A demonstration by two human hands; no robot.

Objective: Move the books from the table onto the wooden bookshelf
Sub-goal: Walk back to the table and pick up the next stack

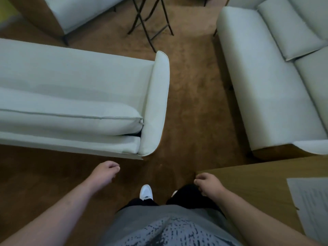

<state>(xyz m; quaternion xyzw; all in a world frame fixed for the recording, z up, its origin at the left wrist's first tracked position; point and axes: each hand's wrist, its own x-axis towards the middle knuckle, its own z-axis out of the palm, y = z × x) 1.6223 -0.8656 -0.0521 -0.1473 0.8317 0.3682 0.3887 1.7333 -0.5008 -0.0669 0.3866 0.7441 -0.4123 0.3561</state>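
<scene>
1. A pale sofa [71, 89] fills the left side, standing on the brown carpet [191, 112]; no book lies on it.
2. The left hand [106, 172] hangs over the carpet just in front of that sofa, fingers loosely curled and holding nothing.
3. Between the hands, a white shoe [146, 191] points forward below a grey shirt [168, 228]. Far ahead stand the dark crossed legs of a folding stand [149, 23].
4. The right hand [207, 183] is relaxed and empty too, with its fingers bent near the corner of the wooden counter [257, 181]. I cannot tell whether it touches the edge.
5. On the counter, at the right margin, lies a pale printed sheet [312, 206]. Whether it is loose paper or part of a book is unclear.
6. A second pale sofa [266, 86] runs along the right side.
7. Progress, as a judgement: neither the books nor the wooden bookshelf are in view, so how many are already shelved cannot be told. With both hands free, the person seems to be between carries, and any books left on the counter need fetching.
</scene>
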